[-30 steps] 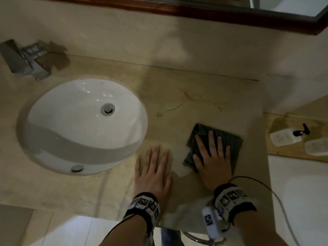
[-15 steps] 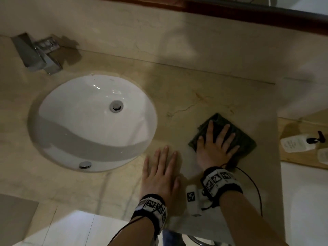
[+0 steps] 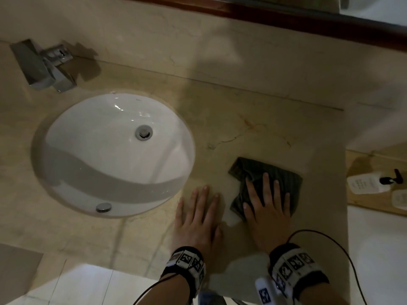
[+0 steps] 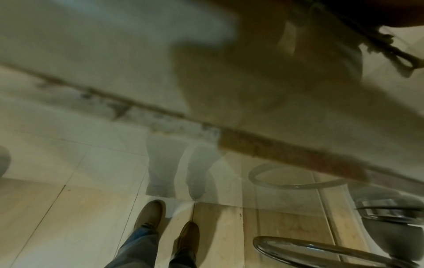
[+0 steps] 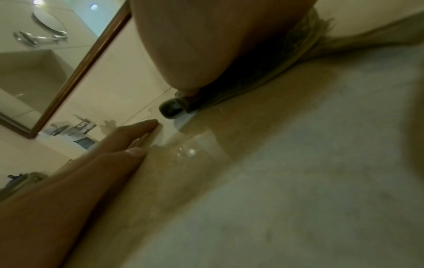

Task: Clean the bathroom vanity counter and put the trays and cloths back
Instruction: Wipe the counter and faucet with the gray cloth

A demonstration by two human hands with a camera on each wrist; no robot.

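Note:
A dark green ribbed cloth (image 3: pixel 282 176) lies bunched on the beige marble counter (image 3: pixel 253 119), right of the sink. My right hand (image 3: pixel 267 201) presses flat on the cloth with straight, spread fingers. Beside it, my left hand (image 3: pixel 199 213) rests flat on the bare counter near the front edge, fingers straight. In the right wrist view the cloth (image 5: pixel 296 59) shows crumpled under my palm, and my left hand's fingers (image 5: pixel 128 139) lie flat on the wet-looking stone. The left wrist view shows only the counter's front edge (image 4: pixel 263 146) and the floor.
A white oval sink (image 3: pixel 114 155) sits left of my hands, with a chrome tap (image 3: pixel 44 67) behind it. At the right, a lower wooden tray (image 3: pixel 363 166) holds a white pump bottle (image 3: pixel 367 183). A dark-framed mirror (image 3: pixel 286 12) runs along the wall. A cable (image 3: pixel 343 249) trails from my right wrist.
My right hand has dragged the cloth back toward the front edge and left, bunching its left side. The left hand has stayed flat in place.

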